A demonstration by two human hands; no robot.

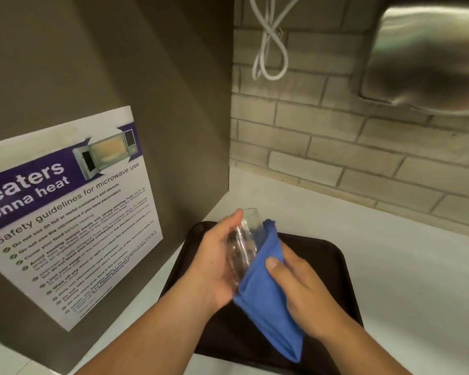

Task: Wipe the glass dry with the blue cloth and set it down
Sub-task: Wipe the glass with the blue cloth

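Right now the left hand (217, 262) holds the glass (243, 240) up in the air, above a dark tray (322, 255). Its grip is wrapped around the glass, with the fingers curled at the far side and the thumb near the rim. The glass is clear and tipped over, with its open end pointing up and away from the person. It looks a bit blurry.

The right hand (299, 289) holds the blue cloth (266, 290). Its grip is closed on the cloth, and the thumb presses the cloth against the side of the glass. One end of the cloth pokes up by the rim of the glass. The rest hangs down below the hands in a long fold, over the tray.

The tray lies flat on a white bench (390, 253), near the corner. Both arms reach in from the bottom of the view.

On the left is a brown wall with a poster (73, 217) stuck on it. The poster shows a microwave and says "Safety guidelines for microwave use". At the back is a wall of pale bricks (336, 147). A white cord (268, 41) hangs in loops in front of the bricks. A shiny metal box (428, 55) sits high on the right.
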